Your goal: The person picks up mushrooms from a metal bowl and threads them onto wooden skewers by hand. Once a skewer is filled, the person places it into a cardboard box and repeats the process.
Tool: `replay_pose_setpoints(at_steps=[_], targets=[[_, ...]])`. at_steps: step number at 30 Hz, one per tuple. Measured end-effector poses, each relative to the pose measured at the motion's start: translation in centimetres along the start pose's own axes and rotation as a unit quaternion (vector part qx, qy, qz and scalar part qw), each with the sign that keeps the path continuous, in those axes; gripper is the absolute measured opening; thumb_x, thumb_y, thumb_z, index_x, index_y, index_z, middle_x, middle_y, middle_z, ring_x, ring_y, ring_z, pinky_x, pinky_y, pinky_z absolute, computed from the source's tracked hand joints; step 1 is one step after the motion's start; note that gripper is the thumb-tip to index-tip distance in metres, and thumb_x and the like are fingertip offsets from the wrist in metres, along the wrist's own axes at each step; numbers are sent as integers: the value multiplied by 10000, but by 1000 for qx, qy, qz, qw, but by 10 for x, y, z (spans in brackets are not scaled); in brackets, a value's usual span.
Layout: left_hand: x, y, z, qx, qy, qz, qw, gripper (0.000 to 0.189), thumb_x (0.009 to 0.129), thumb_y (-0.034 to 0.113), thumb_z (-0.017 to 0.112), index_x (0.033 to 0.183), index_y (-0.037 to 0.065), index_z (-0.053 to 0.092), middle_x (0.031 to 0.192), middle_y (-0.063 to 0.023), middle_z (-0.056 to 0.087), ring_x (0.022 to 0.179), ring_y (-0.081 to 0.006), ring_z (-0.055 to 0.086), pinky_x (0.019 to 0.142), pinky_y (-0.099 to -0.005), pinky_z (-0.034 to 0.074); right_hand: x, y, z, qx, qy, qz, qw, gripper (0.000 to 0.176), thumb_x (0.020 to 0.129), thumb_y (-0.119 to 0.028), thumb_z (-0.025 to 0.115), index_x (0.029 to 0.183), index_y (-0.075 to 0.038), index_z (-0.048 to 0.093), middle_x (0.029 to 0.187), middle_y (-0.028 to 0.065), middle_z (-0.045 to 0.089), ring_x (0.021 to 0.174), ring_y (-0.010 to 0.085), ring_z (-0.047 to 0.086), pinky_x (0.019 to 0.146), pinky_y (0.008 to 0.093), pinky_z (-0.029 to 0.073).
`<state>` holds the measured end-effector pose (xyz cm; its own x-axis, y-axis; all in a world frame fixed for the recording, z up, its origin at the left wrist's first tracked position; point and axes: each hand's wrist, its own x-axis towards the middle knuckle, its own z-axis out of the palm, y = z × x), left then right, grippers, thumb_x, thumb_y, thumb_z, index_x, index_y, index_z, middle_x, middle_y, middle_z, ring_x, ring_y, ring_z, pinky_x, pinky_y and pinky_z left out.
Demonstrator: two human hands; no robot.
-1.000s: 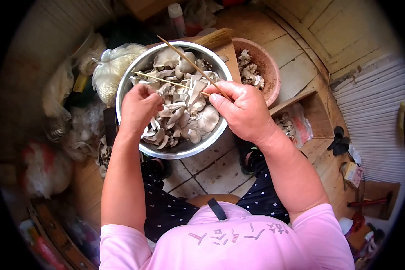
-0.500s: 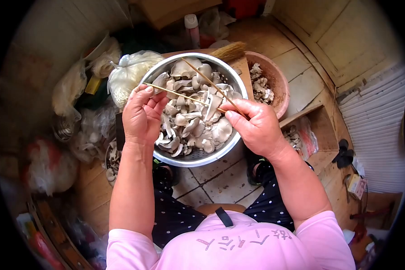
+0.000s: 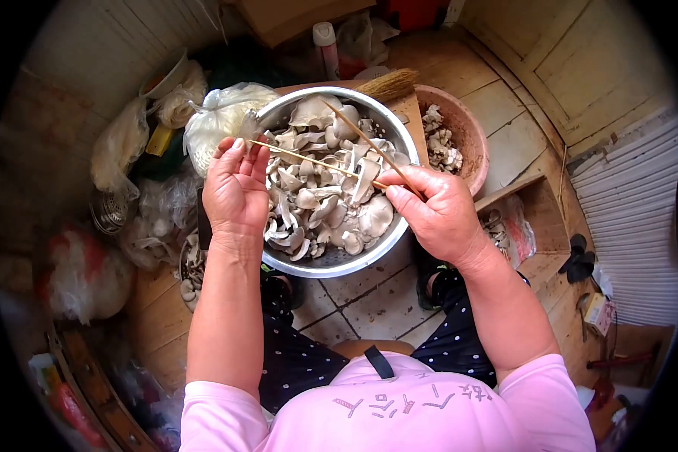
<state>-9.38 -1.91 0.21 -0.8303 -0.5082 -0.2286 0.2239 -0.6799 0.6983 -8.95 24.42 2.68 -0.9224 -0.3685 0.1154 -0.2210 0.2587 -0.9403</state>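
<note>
In the head view, my right hand [image 3: 441, 211] grips two slim wooden sticks by their near ends. The thicker brown stick [image 3: 365, 139] slants up across a metal bowl [image 3: 331, 270] heaped with grey oyster mushrooms [image 3: 328, 181]. The paler, thinner stick [image 3: 309, 160] reaches left over the heap, its tip right at my left thumb. My left hand [image 3: 237, 192] is palm up over the bowl's left rim, fingers curled and pinched. A small blurred oyster mushroom [image 3: 250, 123] shows just beyond those fingertips, partly hidden by them.
A pink basin [image 3: 481, 135] with mushroom pieces stands behind the bowl at right. A straw brush [image 3: 388, 85] and a spray can [image 3: 325, 49] are at the back. Plastic bags [image 3: 230, 113] crowd the left. A wooden box [image 3: 539, 215] with mushrooms sits at right.
The small mushroom at my left fingertips has moved up and left, away from the heap, and the left fingers have turned more upright. My right hand still holds both sticks.
</note>
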Motion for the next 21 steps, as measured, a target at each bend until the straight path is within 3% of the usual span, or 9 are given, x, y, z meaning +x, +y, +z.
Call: replay_pose_setpoints(at_steps=[7,14,18,21], targets=[[-2,-2,2,20,-21,36,999,247,900,-28,582,1112,30,470,1065,-151,590,979,-272,643,854,-351,575,-1,4,0,-1,10,1,1000,231,875,-103,567,1029,23,686,860,164,700,780,172,671,732,297,515],[-10,-6,10,47,6,14,999,266,883,-34,602,1098,30,460,1020,-141,607,930,-269,661,811,-341,583,-1,9,4,-12,38,-35,999,205,856,-77,586,998,20,696,867,162,704,783,210,682,733,302,521],[-17,-10,10,69,-5,-20,997,286,848,-45,626,1066,38,460,929,-132,624,861,-273,679,762,-345,593,-1,10,5,-31,51,-48,997,187,839,-57,598,978,16,701,862,163,704,781,229,687,725,307,524],[-32,-17,19,106,-58,-115,986,356,818,-32,658,1087,10,428,921,-148,619,833,-280,685,724,-334,600,0,10,9,-24,45,-68,996,178,830,-50,608,968,9,703,852,159,702,774,228,689,711,310,524]])
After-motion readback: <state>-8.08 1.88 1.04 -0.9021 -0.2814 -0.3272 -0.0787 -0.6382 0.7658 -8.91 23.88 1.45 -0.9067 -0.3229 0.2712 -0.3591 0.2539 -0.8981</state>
